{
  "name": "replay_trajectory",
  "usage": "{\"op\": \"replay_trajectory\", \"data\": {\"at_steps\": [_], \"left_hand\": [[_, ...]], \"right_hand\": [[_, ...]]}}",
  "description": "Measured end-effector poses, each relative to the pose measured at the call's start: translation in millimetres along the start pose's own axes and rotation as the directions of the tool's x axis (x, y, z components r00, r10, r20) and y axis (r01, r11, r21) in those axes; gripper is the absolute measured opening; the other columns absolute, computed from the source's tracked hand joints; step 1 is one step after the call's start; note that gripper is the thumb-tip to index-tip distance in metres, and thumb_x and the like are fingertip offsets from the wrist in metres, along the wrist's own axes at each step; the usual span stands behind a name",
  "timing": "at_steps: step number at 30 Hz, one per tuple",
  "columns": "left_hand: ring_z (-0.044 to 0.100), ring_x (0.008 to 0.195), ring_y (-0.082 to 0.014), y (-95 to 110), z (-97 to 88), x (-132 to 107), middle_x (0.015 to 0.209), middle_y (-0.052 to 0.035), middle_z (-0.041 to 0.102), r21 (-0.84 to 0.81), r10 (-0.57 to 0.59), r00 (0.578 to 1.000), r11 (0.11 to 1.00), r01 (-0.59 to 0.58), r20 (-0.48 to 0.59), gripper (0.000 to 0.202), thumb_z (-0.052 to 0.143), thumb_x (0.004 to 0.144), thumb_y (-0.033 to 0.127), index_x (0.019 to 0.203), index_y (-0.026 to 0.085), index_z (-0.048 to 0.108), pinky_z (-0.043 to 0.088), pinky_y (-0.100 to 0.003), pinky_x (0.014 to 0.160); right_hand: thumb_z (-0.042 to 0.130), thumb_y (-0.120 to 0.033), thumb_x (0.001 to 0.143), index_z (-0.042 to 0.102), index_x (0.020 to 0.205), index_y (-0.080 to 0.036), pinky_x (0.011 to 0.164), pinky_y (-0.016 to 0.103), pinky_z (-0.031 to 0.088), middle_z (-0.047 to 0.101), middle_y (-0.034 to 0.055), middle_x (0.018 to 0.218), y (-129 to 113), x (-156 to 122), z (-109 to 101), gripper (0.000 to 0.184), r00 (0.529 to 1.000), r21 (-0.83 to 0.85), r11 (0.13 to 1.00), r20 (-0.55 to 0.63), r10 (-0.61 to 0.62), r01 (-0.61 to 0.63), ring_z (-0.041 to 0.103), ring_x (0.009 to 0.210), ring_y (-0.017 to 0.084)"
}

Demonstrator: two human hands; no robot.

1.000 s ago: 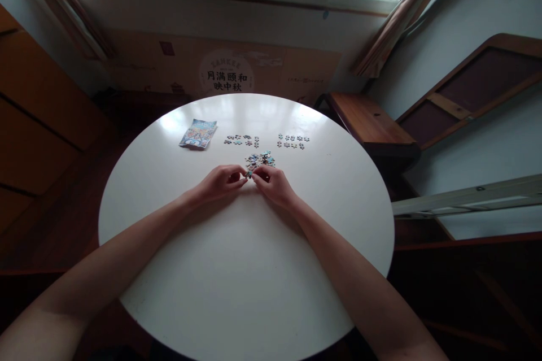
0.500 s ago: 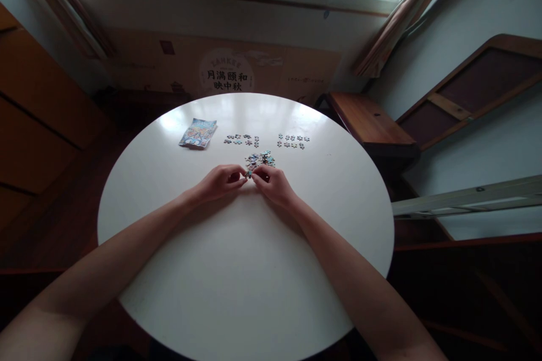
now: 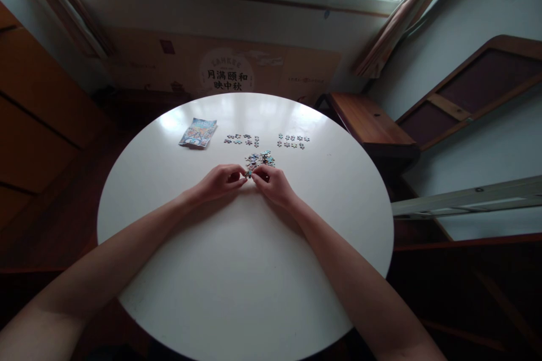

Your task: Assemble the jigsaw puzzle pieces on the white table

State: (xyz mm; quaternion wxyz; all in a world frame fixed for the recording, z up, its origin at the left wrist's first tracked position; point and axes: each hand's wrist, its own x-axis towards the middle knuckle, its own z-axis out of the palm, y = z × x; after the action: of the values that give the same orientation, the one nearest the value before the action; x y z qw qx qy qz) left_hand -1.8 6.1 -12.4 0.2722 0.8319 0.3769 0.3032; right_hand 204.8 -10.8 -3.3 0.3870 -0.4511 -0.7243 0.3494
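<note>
My left hand [image 3: 221, 181] and my right hand [image 3: 273, 183] rest on the round white table [image 3: 237, 270], fingertips meeting in a pinch. Between the two pinches sits a small puzzle piece [image 3: 248, 173], held from both sides. Just beyond the fingers lies a small heap of loose puzzle pieces [image 3: 259, 159]. Farther back, one row of separate pieces [image 3: 242, 139] lies at the middle and another row of pieces [image 3: 293, 141] to its right.
A colourful packet [image 3: 197, 133] lies at the table's far left. A wooden bench [image 3: 365, 121] stands to the right beyond the table edge. A printed cardboard panel [image 3: 226, 75] leans under the window. A wooden cabinet [image 3: 34, 112] fills the left side.
</note>
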Motion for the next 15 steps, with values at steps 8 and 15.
{"op": "replay_trajectory", "data": {"at_steps": [8,15], "left_hand": [[0.04,0.054,-0.0061,0.4,0.0,0.8,0.06,0.0049,0.051,-0.003,-0.012,1.0,1.0,0.013,0.009,0.023,0.06,0.089,0.033,0.093,0.012,0.068,0.033,-0.017,0.053],[0.04,0.054,-0.0061,-0.2,-0.1,0.2,0.061,0.0048,0.051,-0.005,-0.017,1.0,1.0,0.017,0.01,0.023,0.06,0.089,0.033,0.093,0.012,0.068,0.033,-0.017,0.054]], "right_hand": [[0.058,-0.029,0.085,0.067,0.081,-0.016,0.068,0.025,0.042,0.065,0.0015,0.073,-0.1,0.2,-0.6,0.017,1.0,-0.017,1.0,0.003,0.005,-0.005,0.054,0.067,0.012],[0.058,-0.03,0.085,0.067,0.081,-0.016,0.068,0.025,0.042,0.066,0.0019,0.074,-0.7,0.3,0.0,0.017,1.0,-0.009,1.0,0.002,0.006,-0.006,0.054,0.067,0.012]]}}
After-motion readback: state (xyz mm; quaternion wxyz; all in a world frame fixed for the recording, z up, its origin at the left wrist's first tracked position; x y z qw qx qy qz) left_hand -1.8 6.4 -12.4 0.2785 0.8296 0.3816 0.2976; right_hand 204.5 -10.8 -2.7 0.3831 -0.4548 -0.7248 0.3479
